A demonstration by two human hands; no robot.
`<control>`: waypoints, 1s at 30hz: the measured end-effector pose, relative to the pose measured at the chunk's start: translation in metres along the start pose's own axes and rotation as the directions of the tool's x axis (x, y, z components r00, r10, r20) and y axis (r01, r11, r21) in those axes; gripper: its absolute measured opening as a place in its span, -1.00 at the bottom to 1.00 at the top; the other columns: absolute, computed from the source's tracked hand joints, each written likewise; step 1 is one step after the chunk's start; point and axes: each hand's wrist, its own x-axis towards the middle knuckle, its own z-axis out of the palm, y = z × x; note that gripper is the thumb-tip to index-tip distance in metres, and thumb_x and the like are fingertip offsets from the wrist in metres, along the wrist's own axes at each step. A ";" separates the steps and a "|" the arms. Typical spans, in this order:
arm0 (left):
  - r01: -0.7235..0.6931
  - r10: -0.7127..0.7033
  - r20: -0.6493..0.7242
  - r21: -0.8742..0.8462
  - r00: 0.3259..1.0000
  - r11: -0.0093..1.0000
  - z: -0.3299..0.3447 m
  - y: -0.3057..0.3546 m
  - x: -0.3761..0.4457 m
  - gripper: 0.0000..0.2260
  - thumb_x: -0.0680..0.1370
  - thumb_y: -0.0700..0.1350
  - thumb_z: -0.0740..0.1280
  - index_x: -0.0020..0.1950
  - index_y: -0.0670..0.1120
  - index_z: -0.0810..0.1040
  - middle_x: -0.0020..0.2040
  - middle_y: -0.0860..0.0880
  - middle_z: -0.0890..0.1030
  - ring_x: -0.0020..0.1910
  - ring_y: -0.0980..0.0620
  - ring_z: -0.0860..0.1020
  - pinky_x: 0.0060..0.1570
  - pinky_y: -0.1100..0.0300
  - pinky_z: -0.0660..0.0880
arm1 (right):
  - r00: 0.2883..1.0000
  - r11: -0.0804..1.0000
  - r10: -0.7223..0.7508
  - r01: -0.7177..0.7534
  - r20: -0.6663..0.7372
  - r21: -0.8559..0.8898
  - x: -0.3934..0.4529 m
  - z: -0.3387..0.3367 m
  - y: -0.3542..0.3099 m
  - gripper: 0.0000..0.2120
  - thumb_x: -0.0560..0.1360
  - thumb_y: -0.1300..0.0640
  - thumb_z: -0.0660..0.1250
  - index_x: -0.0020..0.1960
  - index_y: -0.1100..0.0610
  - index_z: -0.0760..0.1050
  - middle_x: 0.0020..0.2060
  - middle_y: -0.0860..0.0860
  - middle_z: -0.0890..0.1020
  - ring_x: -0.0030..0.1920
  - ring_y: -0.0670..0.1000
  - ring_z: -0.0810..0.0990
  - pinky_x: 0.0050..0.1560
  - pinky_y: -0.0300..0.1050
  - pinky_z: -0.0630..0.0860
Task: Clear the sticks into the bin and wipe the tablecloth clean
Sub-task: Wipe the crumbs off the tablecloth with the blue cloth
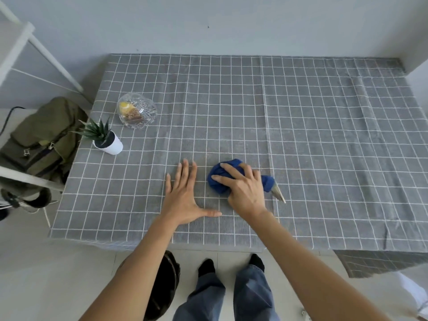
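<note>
Partly, the right hand point(243, 193) hides the bunched blue cloth point(222, 179).

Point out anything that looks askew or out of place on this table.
The glass bowl near the far-left corner lies tipped on its side, contents showing through it. The checked tablecloth has creases at its right side. Nothing is spilled.
</note>
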 end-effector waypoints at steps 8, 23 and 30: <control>-0.014 0.014 0.010 0.013 1.000 1.000 0.001 -0.003 0.000 0.30 0.05 0.64 0.13 0.45 0.00 -0.51 0.43 0.00 -0.55 0.41 0.00 -0.52 0.37 -0.05 -0.45 | 0.994 0.994 0.083 -0.078 0.065 -0.071 -0.017 -0.003 0.017 -0.44 0.17 0.21 0.52 0.11 -0.17 0.59 0.20 -0.07 0.56 0.06 0.18 0.51 -0.09 0.07 0.43; -0.035 0.035 -0.006 -0.007 0.999 0.999 0.012 0.025 -0.003 -0.01 0.33 0.55 0.00 0.51 0.04 -0.39 0.45 -0.08 -0.49 0.46 -0.05 -0.44 0.41 -0.18 -0.35 | 0.951 0.892 0.286 -0.310 0.119 0.329 -0.031 -0.036 0.066 -0.68 0.55 0.15 0.23 0.22 -0.13 0.54 0.24 -0.13 0.54 0.24 0.12 0.38 0.18 -0.01 0.27; -0.118 0.108 -0.080 -0.127 0.991 0.985 0.019 0.089 0.006 -0.39 0.57 0.29 0.04 0.56 0.07 0.04 0.57 -0.06 -0.17 0.54 -0.02 -0.19 0.46 -0.18 -0.20 | 0.931 0.912 0.273 -0.331 0.243 0.242 0.001 -0.040 0.099 -0.69 0.53 0.15 0.25 0.24 -0.06 0.54 0.08 0.03 0.61 0.21 0.17 0.42 0.24 0.06 0.32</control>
